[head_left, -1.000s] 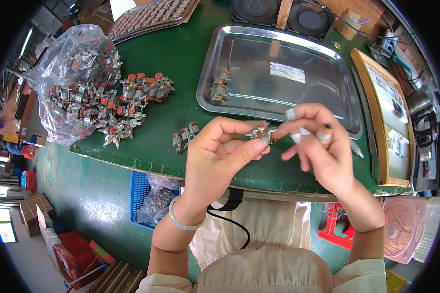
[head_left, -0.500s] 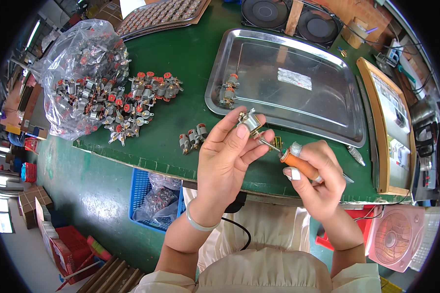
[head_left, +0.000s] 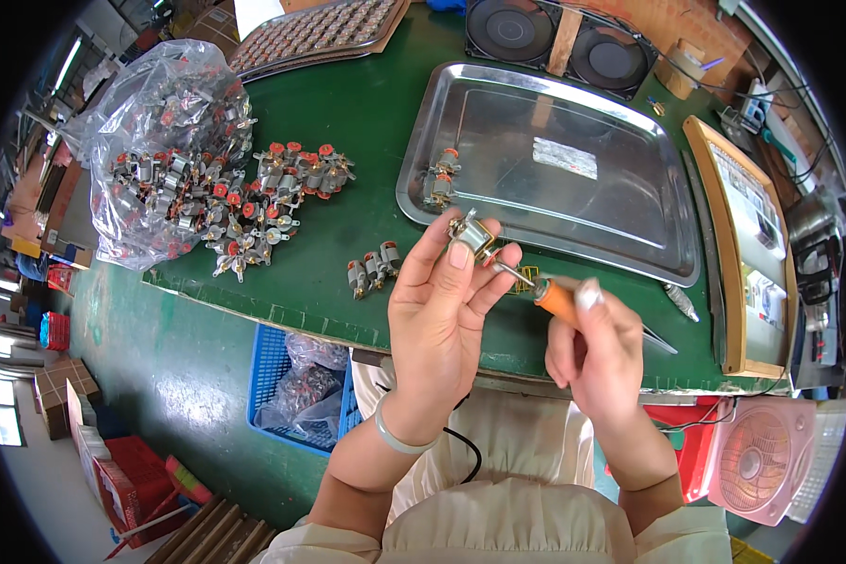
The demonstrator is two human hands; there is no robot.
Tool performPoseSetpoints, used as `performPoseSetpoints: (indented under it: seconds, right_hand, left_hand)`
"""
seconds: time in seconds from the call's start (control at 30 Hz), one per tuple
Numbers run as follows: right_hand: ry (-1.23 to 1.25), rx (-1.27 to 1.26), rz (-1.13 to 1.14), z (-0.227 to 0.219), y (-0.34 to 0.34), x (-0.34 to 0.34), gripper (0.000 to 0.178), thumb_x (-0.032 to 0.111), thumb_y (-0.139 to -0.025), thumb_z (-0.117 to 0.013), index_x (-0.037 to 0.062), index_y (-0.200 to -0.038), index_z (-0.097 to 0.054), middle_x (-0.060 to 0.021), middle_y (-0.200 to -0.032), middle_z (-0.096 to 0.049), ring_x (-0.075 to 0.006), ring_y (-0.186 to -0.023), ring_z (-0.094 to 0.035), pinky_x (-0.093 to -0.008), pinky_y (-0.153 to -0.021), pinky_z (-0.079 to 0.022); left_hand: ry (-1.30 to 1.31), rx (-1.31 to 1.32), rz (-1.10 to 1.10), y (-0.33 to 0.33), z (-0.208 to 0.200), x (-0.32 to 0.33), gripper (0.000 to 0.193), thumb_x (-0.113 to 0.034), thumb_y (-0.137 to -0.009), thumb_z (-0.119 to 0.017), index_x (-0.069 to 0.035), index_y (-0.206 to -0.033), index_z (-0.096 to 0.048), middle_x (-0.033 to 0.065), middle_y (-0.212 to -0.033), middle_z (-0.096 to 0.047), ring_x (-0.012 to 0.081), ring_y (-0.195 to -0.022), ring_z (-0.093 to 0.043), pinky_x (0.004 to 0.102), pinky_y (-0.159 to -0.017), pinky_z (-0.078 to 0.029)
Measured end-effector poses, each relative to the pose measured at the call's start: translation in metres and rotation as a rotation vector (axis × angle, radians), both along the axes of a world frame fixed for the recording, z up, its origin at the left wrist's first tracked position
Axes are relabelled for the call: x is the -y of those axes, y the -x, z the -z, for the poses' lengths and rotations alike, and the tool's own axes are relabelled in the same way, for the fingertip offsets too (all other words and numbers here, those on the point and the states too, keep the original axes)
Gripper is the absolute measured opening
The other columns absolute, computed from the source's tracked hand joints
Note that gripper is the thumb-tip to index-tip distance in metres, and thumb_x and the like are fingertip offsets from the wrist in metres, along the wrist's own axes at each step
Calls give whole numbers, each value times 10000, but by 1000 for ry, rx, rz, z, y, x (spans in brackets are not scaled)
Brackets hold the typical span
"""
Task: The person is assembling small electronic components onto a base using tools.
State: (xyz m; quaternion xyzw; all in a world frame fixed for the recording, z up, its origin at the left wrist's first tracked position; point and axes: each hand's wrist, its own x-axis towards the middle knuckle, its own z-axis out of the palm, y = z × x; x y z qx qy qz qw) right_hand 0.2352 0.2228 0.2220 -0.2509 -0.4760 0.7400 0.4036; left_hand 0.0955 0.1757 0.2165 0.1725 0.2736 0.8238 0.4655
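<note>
My left hand (head_left: 432,305) is closed on a small metal motor (head_left: 477,239), pinched between thumb and fingers above the table's near edge. In my right hand (head_left: 600,355) is the orange handle of a screwdriver (head_left: 556,300). Its metal shaft reaches left to the end of the motor, by a red part; the exact contact is too small to make out. Under the shaft lies a small yellow metal frame (head_left: 529,279). Left of my left hand, a row of three small motors (head_left: 374,271) rests on the green table (head_left: 348,230).
A shiny metal tray (head_left: 498,197) with a few motors (head_left: 440,179) lies beyond my hands. To the left, a clear plastic bag (head_left: 122,103) spills a heap of motors (head_left: 244,207). Tweezers (head_left: 661,340) lie at right, near a wooden frame (head_left: 731,254). Two black fans (head_left: 611,52) stand behind.
My right hand has rolled over on the screwdriver handle and its fingers have curled further in. My left hand and the motor have shifted slightly.
</note>
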Motion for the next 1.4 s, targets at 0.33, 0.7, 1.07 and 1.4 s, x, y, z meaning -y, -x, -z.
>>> performPoseSetpoints:
  seconds: [0.33, 0.7, 1.07, 1.4]
  right_hand:
    - [-215, 342, -71, -6, -3, 2, 322, 290, -905, -429, -23, -923, -499, -4, -595, -438, -53, -511, -418, -202, -445, -335]
    - [346, 314, -326, -19, -5, -11, 434, 383, -893, -436, -15, -755, -541, -44, -454, -463, -91, -366, -437, -206, -386, -336]
    - [-1062, 419, 21, -54, -8, -47, 423, 67, -729, -663, -33, -1096, -478, -79, -953, -491, -132, -794, -523, -234, -703, -465]
    - [-826, 309, -65, -47, 6, -38, 478, 46, -809, -574, -15, -1234, -363, -146, -971, -540, -170, -868, -542, -277, -772, -456]
  left_hand:
    - [-93, -183, -162, -4, 1, 7, 344, -63, -871, -485, -18, -1202, -403, 177, -1088, -547, 279, -909, -596, 353, -774, -509]
    - [-93, -221, -108, -4, 1, 10, 349, -67, -868, -490, -11, -1201, -403, 192, -1086, -546, 286, -908, -597, 341, -757, -517]
    - [130, -866, 235, 15, 15, 20, 280, 58, -765, -576, 29, -1042, -545, 95, -931, -610, 135, -822, -612, 238, -704, -505]
    - [167, -981, 220, 12, 10, 16, 267, 41, -759, -590, 16, -1024, -566, 98, -893, -626, 125, -767, -624, 230, -683, -510]
